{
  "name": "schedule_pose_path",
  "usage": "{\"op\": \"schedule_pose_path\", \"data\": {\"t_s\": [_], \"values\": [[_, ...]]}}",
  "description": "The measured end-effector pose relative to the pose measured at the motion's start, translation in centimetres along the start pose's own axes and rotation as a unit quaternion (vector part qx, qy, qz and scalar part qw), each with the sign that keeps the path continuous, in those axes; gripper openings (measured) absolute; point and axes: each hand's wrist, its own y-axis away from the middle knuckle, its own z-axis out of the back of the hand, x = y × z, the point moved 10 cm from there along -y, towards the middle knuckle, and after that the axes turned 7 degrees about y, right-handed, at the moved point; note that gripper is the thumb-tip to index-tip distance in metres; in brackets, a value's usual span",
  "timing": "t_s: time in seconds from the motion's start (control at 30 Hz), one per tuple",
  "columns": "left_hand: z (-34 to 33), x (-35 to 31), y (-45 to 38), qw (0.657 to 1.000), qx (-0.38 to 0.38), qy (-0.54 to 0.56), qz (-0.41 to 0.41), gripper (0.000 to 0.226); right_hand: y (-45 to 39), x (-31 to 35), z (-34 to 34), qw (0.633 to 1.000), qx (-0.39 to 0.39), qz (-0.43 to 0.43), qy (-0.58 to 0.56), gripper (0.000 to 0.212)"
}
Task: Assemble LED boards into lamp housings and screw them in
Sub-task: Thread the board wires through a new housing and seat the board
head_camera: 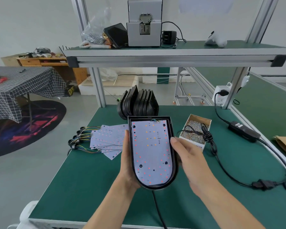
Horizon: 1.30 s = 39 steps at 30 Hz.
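Lamp housing (174, 141): black, one end rounded and one square, held above the green counter (82, 179); serves as the landmark below.
Contents of lamp housing: one white LED board (151, 151) lying flat inside the rim, dotted with red and orange LEDs; coloured wires at its far edge.
Left hand (127, 162): under and along the housing's left side, thumb up the rim, fingers curled beneath, gripping it.
Right hand (186, 156): at the housing's right side, thumb tip by the rim, fingers loosely extended and blurred; whether it touches the housing cannot be told.
Cardboard box (200, 144): open-topped, on the counter just right of the housing.
Contents of cardboard box: a mass of small silver screws (192, 129); a bundled black cable (208, 138) lies across the box's near right corner.
Loose LED boards (109, 138): fanned pile on the counter left of the housing, wired leads trailing left.
Empty housings (139, 103): black, stood on edge in a row behind the held housing.
Power adapter (243, 131): black, on the counter far right of the housing.
Shelf (172, 54): above and behind the housing; carries a grey machine (144, 33) and a clear bag of metal parts (95, 35).
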Motion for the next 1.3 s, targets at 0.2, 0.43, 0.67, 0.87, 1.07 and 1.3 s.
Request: {"op": "schedule_pose_path", "data": {"t_s": [0.2, 0.43, 0.67, 0.87, 1.07, 1.3], "values": [[0.1, 0.0, 0.4, 0.998, -0.049, -0.042, -0.006, 0.078, -1.1, 0.9, -0.8, 0.998, -0.054, -0.010, -0.011, 0.031], [0.0, -6.4, 3.2, 0.886, -0.157, -0.339, -0.273, 0.051, -1.2, 0.2, 0.5, 0.996, -0.074, -0.024, -0.041, 0.024], [-1.6, -7.2, 4.3, 0.830, -0.176, -0.444, -0.288, 0.037, -1.0, 2.4, 0.2, 0.996, -0.055, 0.055, 0.042, 0.024], [-2.1, -7.1, 4.8, 0.829, -0.192, -0.433, -0.298, 0.036, -0.2, 4.0, -0.3, 0.992, -0.028, 0.084, 0.093, 0.039], [-2.9, -6.7, 5.1, 0.830, -0.195, -0.436, -0.287, 0.041, -0.2, 4.2, 0.5, 0.993, -0.063, 0.072, 0.070, 0.052], [-3.9, -6.7, 5.1, 0.833, -0.186, -0.440, -0.279, 0.015, -0.5, 4.1, 0.9, 0.989, -0.075, 0.072, 0.109, 0.045]]}}
